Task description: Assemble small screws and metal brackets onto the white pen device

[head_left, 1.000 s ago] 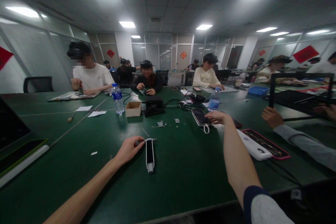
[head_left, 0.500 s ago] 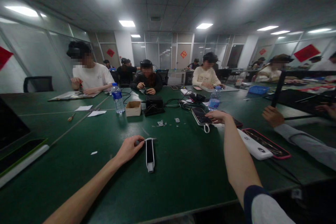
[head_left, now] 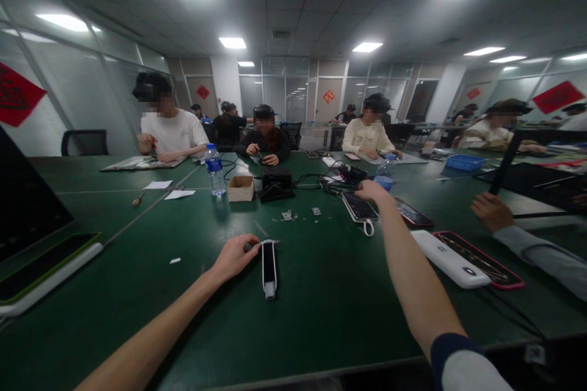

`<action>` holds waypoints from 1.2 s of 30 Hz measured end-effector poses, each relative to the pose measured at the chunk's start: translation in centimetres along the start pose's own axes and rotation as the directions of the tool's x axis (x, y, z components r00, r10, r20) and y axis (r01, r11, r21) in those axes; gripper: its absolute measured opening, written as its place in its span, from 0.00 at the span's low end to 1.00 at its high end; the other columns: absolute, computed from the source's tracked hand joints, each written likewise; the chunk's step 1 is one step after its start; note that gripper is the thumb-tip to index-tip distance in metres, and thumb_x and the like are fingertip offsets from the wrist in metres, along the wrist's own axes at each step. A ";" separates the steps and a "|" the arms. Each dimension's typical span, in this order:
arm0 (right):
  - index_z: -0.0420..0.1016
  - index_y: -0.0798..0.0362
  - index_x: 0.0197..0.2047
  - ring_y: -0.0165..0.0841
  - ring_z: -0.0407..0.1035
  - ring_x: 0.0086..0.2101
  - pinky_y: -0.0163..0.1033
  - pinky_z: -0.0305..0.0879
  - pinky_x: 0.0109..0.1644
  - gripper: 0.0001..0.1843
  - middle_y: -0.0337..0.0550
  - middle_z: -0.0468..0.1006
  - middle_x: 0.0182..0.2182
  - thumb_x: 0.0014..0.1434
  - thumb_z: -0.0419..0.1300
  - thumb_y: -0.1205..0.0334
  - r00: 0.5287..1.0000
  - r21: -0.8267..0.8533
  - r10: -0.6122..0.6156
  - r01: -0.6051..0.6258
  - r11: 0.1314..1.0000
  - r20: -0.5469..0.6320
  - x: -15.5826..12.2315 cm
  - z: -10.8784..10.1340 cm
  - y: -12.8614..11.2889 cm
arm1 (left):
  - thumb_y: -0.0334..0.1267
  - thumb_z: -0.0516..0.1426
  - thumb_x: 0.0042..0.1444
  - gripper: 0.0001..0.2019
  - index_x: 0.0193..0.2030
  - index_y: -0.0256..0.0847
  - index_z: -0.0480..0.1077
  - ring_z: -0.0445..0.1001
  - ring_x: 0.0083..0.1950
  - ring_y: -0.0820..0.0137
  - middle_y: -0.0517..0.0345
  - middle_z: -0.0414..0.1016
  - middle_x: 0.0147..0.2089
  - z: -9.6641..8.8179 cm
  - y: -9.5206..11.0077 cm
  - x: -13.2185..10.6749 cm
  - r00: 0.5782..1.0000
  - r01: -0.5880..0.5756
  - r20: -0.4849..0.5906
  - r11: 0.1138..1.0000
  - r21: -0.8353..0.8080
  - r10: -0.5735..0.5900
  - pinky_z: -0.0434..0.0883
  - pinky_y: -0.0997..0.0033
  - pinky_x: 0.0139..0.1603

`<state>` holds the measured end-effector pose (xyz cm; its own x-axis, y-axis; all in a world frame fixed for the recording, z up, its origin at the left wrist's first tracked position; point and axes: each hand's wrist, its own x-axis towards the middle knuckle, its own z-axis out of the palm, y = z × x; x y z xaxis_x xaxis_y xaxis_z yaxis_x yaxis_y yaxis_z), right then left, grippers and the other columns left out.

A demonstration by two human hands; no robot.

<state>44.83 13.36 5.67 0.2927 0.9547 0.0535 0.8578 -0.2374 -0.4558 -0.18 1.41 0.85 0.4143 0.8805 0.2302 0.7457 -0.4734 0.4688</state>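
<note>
- Head view: left hand [head_left: 236,255], eleven o'clock, pinches the white-framed device [head_left: 269,270].
- Right hand [head_left: 373,190], one o'clock, has shifted farther up the phone [head_left: 360,207], lengthening its reach; grip unclear.

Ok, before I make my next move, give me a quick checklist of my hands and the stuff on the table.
1. Left hand at the far end of the narrow white-edged piece: ok.
2. Right hand at the phone with the white loop: ok.
3. Right hand's grip firm: cannot tell, fingertips unclear.
4. Small metal parts contained: not ok, several lie loose on the table.
5. Blue-capped bottle upright: ok.
</note>
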 end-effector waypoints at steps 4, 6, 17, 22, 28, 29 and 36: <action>0.76 0.56 0.41 0.46 0.68 0.48 0.41 0.62 0.51 0.13 0.54 0.76 0.42 0.50 0.63 0.65 0.935 -0.079 -0.353 0.354 0.932 0.035 -1.5 3.6 -7.6 | 0.43 0.51 0.58 0.14 0.41 0.39 0.74 0.74 0.37 0.65 0.53 0.77 0.39 0.2 -0.2 0.0 1.000 0.000 -0.011 1.000 0.018 0.000 0.69 0.68 0.39; 0.74 0.55 0.47 0.44 0.68 0.47 0.40 0.61 0.50 0.16 0.52 0.75 0.46 0.55 0.59 0.65 0.860 -0.142 -0.487 0.507 0.850 0.150 -2.8 6.2 -11.1 | 0.42 0.51 0.57 0.13 0.41 0.39 0.73 0.74 0.37 0.65 0.53 0.77 0.39 0.3 -0.3 0.0 1.000 0.001 -0.015 1.000 0.025 -0.001 0.69 0.68 0.39; 0.78 0.47 0.42 0.33 0.72 0.42 0.30 0.63 0.43 0.11 0.41 0.78 0.41 0.54 0.62 0.65 0.813 -0.182 -0.485 0.556 0.811 0.322 -2.9 12.6 -16.0 | 0.38 0.53 0.57 0.10 0.40 0.40 0.74 0.75 0.39 0.66 0.55 0.78 0.39 0.2 0.4 0.0 0.999 0.049 -0.007 0.998 0.050 -0.048 0.69 0.71 0.39; 0.79 0.48 0.39 0.33 0.73 0.39 0.30 0.65 0.42 0.09 0.43 0.78 0.39 0.53 0.64 0.62 0.843 -0.212 -0.407 0.495 0.842 0.351 -2.3 12.8 -15.7 | 0.39 0.53 0.57 0.10 0.40 0.40 0.74 0.75 0.39 0.66 0.56 0.78 0.39 0.4 0.2 -0.1 0.999 0.032 -0.023 0.999 0.031 -0.031 0.69 0.70 0.39; 0.79 0.53 0.37 0.32 0.73 0.34 0.30 0.66 0.34 0.10 0.46 0.78 0.36 0.49 0.64 0.64 0.878 -0.237 -0.294 0.399 0.886 0.377 -1.7 12.5 -15.7 | 0.39 0.53 0.57 0.10 0.40 0.40 0.73 0.75 0.38 0.66 0.55 0.77 0.40 0.6 -0.2 -0.2 0.999 0.004 -0.035 1.000 0.012 -0.004 0.70 0.69 0.38; 0.79 0.53 0.37 0.32 0.73 0.33 0.30 0.66 0.33 0.10 0.46 0.78 0.36 0.49 0.64 0.64 0.881 -0.237 -0.284 0.389 0.890 0.378 -1.6 12.5 -15.8 | 0.39 0.53 0.57 0.10 0.41 0.40 0.73 0.75 0.38 0.66 0.55 0.77 0.40 0.7 -0.3 -0.2 0.999 0.003 -0.036 1.000 0.012 -0.002 0.70 0.69 0.38; 0.78 0.53 0.37 0.34 0.73 0.38 0.31 0.67 0.34 0.12 0.48 0.77 0.39 0.46 0.65 0.61 0.901 -0.237 -0.259 0.352 0.906 0.347 -1.0 13.3 -15.8 | 0.40 0.54 0.57 0.09 0.41 0.40 0.73 0.75 0.38 0.67 0.55 0.77 0.40 1.0 -0.7 -0.1 0.999 -0.005 -0.054 1.000 -0.005 0.005 0.70 0.69 0.38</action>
<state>25.33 18.49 1.05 -0.1052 0.9843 -0.1420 0.9799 0.0783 -0.1833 -0.26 1.60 -0.35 0.3888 0.8783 0.2784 0.7411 -0.4777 0.4719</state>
